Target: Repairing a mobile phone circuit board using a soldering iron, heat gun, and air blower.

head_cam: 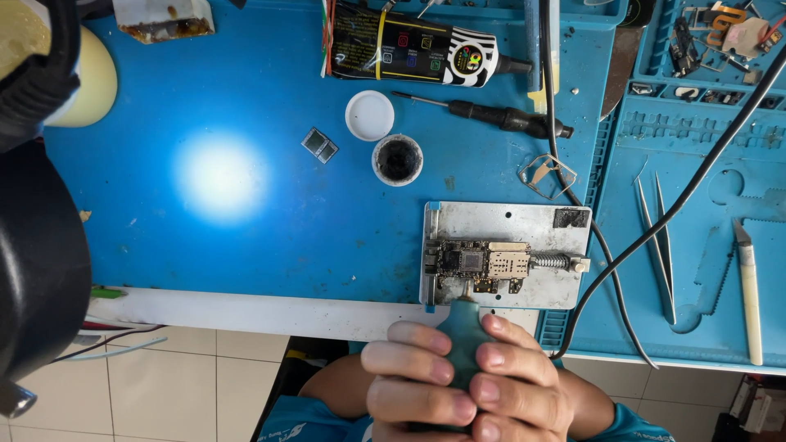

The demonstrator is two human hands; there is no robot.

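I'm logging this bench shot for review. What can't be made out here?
Head view only:
- Teal blower: body wrapped by left hand and right hand.
- Circuit board: parts too small.
- Black pot: contents too dark.
- Black lamp: cut by the left edge.

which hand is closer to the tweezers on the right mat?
Right hand, below-left of the tweezers. Left hand is farther left, across the teal blower both hands grip.

Circuit board (483,263) on metal holder (524,219)
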